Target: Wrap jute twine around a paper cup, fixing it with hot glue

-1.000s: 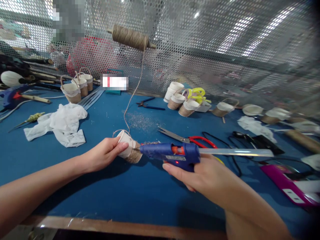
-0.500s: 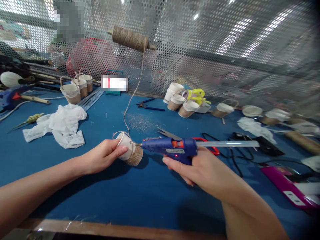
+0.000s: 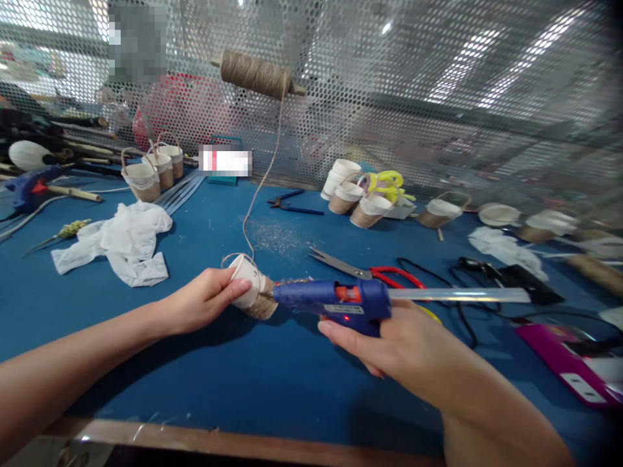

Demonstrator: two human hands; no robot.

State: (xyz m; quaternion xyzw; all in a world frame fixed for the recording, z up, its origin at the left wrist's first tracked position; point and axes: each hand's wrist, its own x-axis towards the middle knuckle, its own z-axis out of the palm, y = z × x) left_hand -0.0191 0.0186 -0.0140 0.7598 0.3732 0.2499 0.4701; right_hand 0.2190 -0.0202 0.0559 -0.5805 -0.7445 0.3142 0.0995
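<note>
My left hand (image 3: 214,298) grips a white paper cup (image 3: 242,272) by its rim end, tilted over the table, with the thumb on its side. Brown twine (image 3: 251,214) runs down to the cup, and its lower part is wrapped in twine. A blue glue gun (image 3: 311,298) is in my right hand (image 3: 384,337), fingers closed round its handle. Its nozzle points left, at or very near the twine-wrapped side; I cannot tell whether it touches. A clear glue stick (image 3: 462,295) sticks out of the gun's back, and a red light glows on its side.
A twine spool (image 3: 254,73) hangs on the perforated metal screen. Red-handled scissors (image 3: 341,263) lie behind the glue gun, pliers (image 3: 296,204) farther back. White lace (image 3: 117,240) lies left. Twine-wrapped cups (image 3: 370,211) stand along the back. A purple power strip (image 3: 559,360) is at right.
The glue gun has tipped slightly, its back end dropping and more of the red-handled scissors showing behind it. The cup stays in my left hand nearly unmoved. The whole view has shifted a little.
</note>
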